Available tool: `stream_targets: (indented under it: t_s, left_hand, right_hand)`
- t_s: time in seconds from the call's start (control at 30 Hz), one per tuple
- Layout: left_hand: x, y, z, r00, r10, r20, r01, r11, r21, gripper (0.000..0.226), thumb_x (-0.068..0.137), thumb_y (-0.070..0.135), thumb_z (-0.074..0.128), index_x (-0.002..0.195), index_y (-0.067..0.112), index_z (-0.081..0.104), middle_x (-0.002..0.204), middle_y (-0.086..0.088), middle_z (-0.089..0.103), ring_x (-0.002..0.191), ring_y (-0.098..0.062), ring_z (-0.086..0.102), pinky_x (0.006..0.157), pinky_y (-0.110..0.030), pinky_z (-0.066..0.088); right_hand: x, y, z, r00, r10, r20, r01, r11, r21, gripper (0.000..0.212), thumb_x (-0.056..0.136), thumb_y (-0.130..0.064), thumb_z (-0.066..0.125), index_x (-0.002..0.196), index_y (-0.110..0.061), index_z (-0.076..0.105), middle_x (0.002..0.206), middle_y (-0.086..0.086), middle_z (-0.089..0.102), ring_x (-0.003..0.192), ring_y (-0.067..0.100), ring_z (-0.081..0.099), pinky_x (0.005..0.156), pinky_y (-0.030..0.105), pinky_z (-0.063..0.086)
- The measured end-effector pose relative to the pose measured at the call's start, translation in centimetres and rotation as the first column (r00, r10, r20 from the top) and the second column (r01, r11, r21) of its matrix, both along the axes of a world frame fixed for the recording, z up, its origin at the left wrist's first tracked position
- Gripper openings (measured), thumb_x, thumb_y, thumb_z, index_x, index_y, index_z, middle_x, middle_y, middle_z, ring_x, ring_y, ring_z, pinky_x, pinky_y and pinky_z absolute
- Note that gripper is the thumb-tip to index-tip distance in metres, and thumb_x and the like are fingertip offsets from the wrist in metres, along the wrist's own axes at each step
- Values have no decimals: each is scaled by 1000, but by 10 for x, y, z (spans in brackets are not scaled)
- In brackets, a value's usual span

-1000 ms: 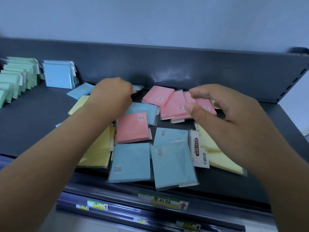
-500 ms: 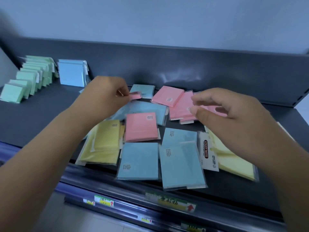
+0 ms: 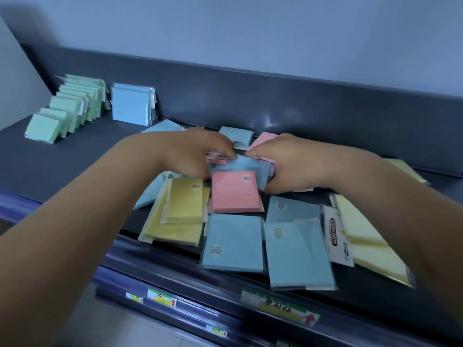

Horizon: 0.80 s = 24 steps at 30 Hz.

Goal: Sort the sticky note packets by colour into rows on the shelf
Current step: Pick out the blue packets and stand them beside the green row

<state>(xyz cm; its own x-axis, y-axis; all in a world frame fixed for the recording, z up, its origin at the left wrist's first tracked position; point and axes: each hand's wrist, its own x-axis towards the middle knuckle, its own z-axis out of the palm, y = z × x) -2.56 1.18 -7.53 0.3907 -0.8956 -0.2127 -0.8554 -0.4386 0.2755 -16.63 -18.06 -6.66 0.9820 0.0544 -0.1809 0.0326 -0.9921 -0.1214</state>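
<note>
- The central pink packet [image 3: 235, 191] lies flat amid the loose pile on the shelf [image 3: 75, 156].
- Just behind it, the left hand [image 3: 193, 154] pinches a small pink packet [image 3: 217, 160], and the right hand [image 3: 285, 161] curls round a blue packet [image 3: 250, 167].
- Far to its left stand the green row [image 3: 70, 108] and the blue row [image 3: 132, 105].
</note>
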Motion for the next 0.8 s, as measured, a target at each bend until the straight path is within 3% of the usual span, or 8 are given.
stream_targets:
  t_s: [0.17, 0.27, 0.33, 0.43, 0.57, 0.63, 0.7, 0.8]
  left_hand:
    - [-3, -14, 13, 997, -13, 77, 4, 992, 123, 78, 78, 27, 80, 146, 42, 45, 155, 19, 34, 143, -16, 26, 117, -37, 26]
    - [-3, -15, 16, 996, -26, 86, 16, 993, 119, 77, 76, 30, 82, 145, 38, 49, 151, 18, 41, 140, -17, 30, 114, -34, 28]
    - [-6, -14, 18, 992, -64, 113, 55, 996, 74, 72, 72, 30, 83, 138, 36, 56, 137, 16, 54, 130, -17, 43, 110, -34, 37]
    - [-12, -10, 20, 966, -141, 217, 149, 989, -18, 49, 67, 37, 77, 115, 36, 67, 102, 16, 65, 99, -15, 59, 85, -41, 54]
    - [-10, -4, 17, 951, -80, 297, 136, 975, -173, 49, 79, 25, 67, 127, 29, 61, 123, 8, 65, 113, -21, 59, 92, -48, 52]
    - [-12, -5, 17, 982, 11, 187, 42, 958, -282, 63, 86, 16, 67, 145, 28, 48, 146, 7, 53, 132, -17, 49, 108, -35, 41]
    - [-18, -9, 20, 992, 123, 29, -104, 924, -367, 62, 92, 14, 66, 149, 23, 44, 148, 5, 50, 134, -12, 47, 102, -19, 34]
    - [-26, -24, 23, 942, 266, -205, -329, 850, -411, 52, 94, 35, 67, 142, 25, 51, 135, 8, 59, 120, -9, 57, 92, -22, 43]
  right_hand:
    - [3, 0, -2, 999, -37, 20, 36, 999, 24, 40, 58, -68, 65, 86, -42, 52, 85, -18, 59, 86, 10, 53, 77, 41, 55]
    - [0, -1, -6, 989, -133, 70, 121, 981, 149, 51, 62, -54, 80, 105, -54, 52, 95, -27, 56, 102, 14, 50, 84, 35, 49]
    - [-2, 0, -9, 978, -197, 62, 183, 967, 176, 77, 66, -43, 85, 134, -46, 48, 108, -27, 55, 118, 15, 44, 81, 27, 41]
    - [-3, 4, -12, 967, -209, 143, 193, 974, 123, 92, 63, -46, 85, 144, -36, 42, 128, -15, 57, 124, 18, 46, 88, 33, 42]
    - [-11, -3, -5, 937, -260, 233, 204, 949, 240, 92, 64, -43, 87, 143, -29, 44, 130, -9, 46, 115, 12, 55, 98, 35, 48]
    - [-17, -10, 3, 919, -277, 281, 207, 944, 255, 83, 69, -27, 84, 143, -23, 46, 131, -6, 43, 114, 13, 54, 99, 32, 47]
    - [-21, -15, 11, 900, -288, 328, 212, 945, 248, 77, 71, -17, 81, 141, -21, 49, 133, -3, 42, 115, 17, 54, 98, 32, 46]
    - [-30, -25, 21, 875, -285, 391, 195, 947, 254, 70, 73, -13, 79, 138, -16, 52, 134, 2, 44, 116, 18, 51, 93, 29, 43]
